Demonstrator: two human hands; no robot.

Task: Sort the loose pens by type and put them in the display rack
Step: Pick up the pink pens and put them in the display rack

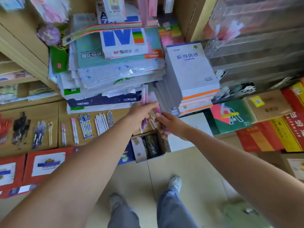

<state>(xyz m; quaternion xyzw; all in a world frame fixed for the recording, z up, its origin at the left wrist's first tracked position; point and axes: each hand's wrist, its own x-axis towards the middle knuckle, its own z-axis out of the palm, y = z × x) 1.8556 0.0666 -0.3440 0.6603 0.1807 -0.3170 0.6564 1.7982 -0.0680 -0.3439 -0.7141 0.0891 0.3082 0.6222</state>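
Left grip (142, 115): fingers curled round a bundle of pink-and-white pens (144, 94). The pens stick up out of the fist, towards the stack of paper packs (115, 71) behind it.

Right grip (166, 125): fingers curled round a pink pen (158, 110), right beside the left grip. Motion blur hides whether it holds more than one pen.

Both grips are held in the air above a small open box (148, 148) on the floor (139, 178).

Sorted pens (85, 125): these lie in separate groups side by side on the cardboard worktop (65, 112), to the left of the grips. The groups include blue-patterned, white, pink-and-white and dark pens.

Display rack (256, 46): clear plastic with stepped tiers. It stands at the upper right, well apart from both grips. Blur hides what it contains.

A pile of notepads (192, 76) sits between the paper packs and the rack.
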